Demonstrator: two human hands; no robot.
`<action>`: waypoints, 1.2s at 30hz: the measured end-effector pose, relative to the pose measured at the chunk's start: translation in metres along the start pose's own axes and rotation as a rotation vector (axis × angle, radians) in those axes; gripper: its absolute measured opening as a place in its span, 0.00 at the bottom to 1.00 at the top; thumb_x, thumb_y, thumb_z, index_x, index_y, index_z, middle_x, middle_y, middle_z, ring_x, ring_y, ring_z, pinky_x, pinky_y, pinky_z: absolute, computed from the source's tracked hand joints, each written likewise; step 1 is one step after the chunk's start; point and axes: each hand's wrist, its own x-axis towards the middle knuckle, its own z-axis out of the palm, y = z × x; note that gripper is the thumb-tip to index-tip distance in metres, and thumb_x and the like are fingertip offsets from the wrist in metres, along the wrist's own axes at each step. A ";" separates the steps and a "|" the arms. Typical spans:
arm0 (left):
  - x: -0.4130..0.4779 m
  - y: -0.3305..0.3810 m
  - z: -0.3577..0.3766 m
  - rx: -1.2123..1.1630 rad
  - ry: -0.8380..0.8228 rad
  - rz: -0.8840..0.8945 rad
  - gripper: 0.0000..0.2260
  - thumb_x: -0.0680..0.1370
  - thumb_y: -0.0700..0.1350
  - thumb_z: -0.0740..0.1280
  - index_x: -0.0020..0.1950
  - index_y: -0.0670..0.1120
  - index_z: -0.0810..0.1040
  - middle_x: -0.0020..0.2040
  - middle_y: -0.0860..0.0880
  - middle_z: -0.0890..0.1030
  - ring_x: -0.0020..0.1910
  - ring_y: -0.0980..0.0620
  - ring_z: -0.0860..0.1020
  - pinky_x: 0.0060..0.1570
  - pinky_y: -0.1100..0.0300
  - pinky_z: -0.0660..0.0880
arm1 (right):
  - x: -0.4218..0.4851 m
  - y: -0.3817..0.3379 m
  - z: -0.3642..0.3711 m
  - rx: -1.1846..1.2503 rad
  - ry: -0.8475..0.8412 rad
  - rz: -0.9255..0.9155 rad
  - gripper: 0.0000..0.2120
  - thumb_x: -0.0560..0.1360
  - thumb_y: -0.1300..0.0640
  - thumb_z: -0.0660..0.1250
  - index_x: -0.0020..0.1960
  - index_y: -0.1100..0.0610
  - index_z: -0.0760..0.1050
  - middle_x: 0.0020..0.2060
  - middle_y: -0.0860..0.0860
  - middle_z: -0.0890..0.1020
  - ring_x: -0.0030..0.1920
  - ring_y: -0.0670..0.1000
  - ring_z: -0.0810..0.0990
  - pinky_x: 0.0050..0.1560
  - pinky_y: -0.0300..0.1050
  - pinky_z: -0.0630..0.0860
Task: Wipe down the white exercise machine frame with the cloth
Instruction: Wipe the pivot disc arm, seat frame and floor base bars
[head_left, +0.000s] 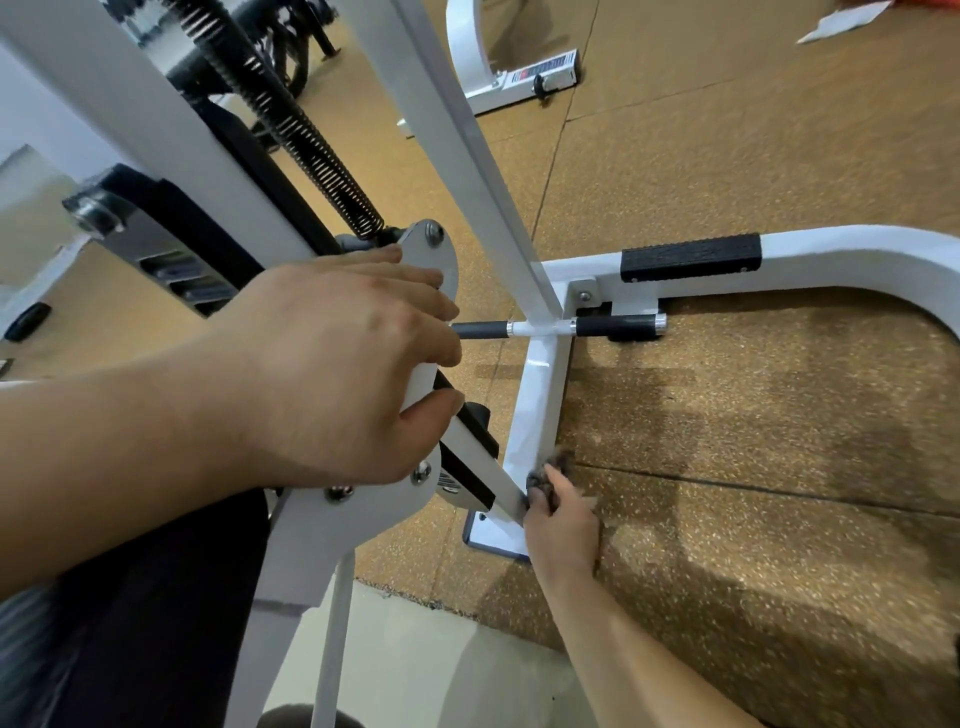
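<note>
1. White painted tubing makes up the exercise machine frame (535, 405). One bar lies along the floor, and an upright post rises from its far end.
2. The left hand (332, 374) grips a white pivot plate (441, 265) on the near left of the machine. Its fingers curl over the plate's far edge and the thumb presses the near edge.
3. The right hand (563, 530) is low down, near the floor. Its fingers are closed around a dark grey cloth (545, 475).
4. The bunched cloth presses against the near end of the floor bar, where a slanted white bar comes down to meet it.
5. A black coil spring (311, 150) runs from the far left down to the top of the pivot plate.
6. A black tread pad (691, 257) sits on the curved white tube to the right. Just nearer is a short crossbar with black grips (618, 326).
7. The speckled tan rubber floor (753, 415) shows darker patches right of the floor bar.
8. Another white machine base (519, 78) stands farther back.
</note>
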 end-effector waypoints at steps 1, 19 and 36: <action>0.000 0.000 -0.001 0.001 -0.005 0.001 0.17 0.75 0.58 0.63 0.51 0.52 0.88 0.59 0.51 0.85 0.67 0.49 0.79 0.74 0.47 0.69 | -0.001 -0.010 0.008 0.133 0.002 0.044 0.19 0.83 0.60 0.65 0.73 0.53 0.76 0.64 0.48 0.82 0.67 0.52 0.79 0.64 0.45 0.76; 0.002 -0.002 -0.001 0.082 -0.021 -0.034 0.17 0.74 0.53 0.59 0.56 0.53 0.84 0.57 0.54 0.83 0.64 0.51 0.77 0.69 0.55 0.70 | -0.072 -0.115 0.005 0.605 0.031 -0.155 0.13 0.84 0.60 0.65 0.63 0.48 0.83 0.53 0.39 0.86 0.58 0.40 0.83 0.62 0.38 0.79; 0.003 -0.003 0.003 0.021 0.043 -0.064 0.16 0.74 0.43 0.62 0.57 0.53 0.83 0.58 0.54 0.82 0.65 0.51 0.75 0.61 0.52 0.76 | -0.069 -0.091 -0.007 0.466 -0.101 -0.123 0.16 0.84 0.60 0.66 0.66 0.45 0.81 0.54 0.43 0.87 0.53 0.40 0.84 0.55 0.38 0.80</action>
